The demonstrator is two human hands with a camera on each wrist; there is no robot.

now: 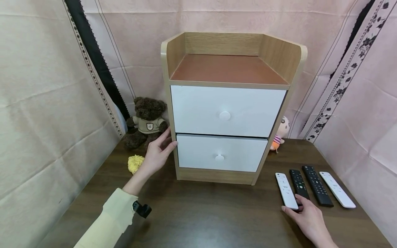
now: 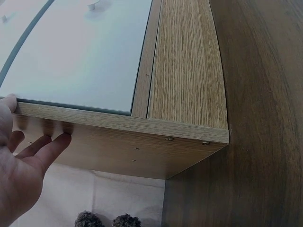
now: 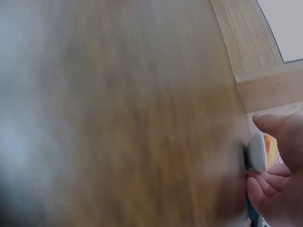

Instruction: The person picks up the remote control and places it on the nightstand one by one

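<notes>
A small wooden cabinet (image 1: 215, 175) with two white drawers stands on the brown table. The left hand (image 1: 158, 153) rests against its left side, fingers on the side panel (image 2: 109, 146) and thumb at the front edge, beside the lower drawer (image 1: 198, 151). At the right, the right hand (image 1: 310, 220) is around the near end of a white remote control (image 1: 286, 189). Its thumb lies left of the remote and its fingers right of it. The right wrist view shows the remote's end (image 3: 257, 152) between thumb and fingers, with a gap at the thumb.
Two black remotes (image 1: 298, 184) (image 1: 317, 186) and another white remote (image 1: 337, 189) lie alongside. A brown teddy bear (image 1: 149, 119) and a yellow crumpled thing (image 1: 135, 163) are left of the cabinet. A small doll (image 1: 280, 132) shows behind its right side. Pale curtains (image 1: 133, 44) surround the table.
</notes>
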